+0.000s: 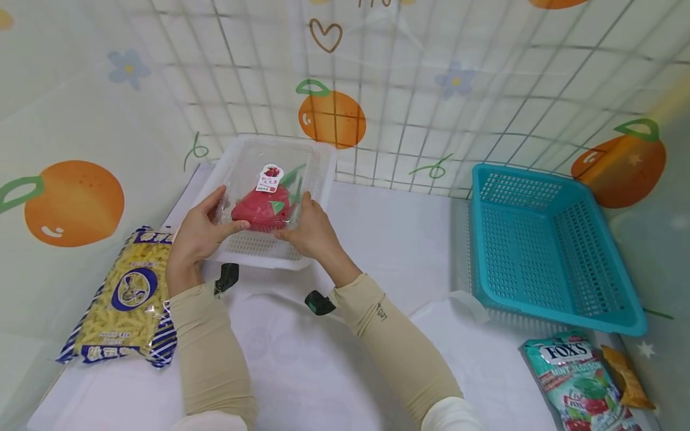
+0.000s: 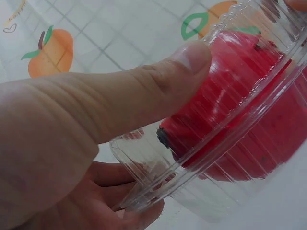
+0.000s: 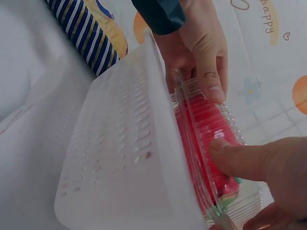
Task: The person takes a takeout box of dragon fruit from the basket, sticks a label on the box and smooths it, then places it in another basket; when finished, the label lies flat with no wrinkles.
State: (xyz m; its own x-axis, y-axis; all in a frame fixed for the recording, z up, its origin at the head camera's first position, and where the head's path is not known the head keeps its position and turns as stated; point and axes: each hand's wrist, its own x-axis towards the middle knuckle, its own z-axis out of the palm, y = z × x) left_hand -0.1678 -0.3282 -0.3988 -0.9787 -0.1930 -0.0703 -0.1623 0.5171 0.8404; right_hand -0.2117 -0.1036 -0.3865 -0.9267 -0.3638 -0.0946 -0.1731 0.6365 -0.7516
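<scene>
A clear plastic clamshell box with a red dragon fruit inside is held over the white basket. A white label sits on its lid. My left hand grips the box's left side, the thumb along the near wall and fingers underneath in the left wrist view. On the other side, my right hand holds the near right corner, its thumb pressed against the ribbed wall. Seen from the right wrist, the box overlaps the basket's rim.
At the left lies a bag of spiral pasta. A teal basket stands at the right, with a Fox's candy bag and a small orange-brown packet in front of it. Behind the table rises a wire grid covered by a printed sheet.
</scene>
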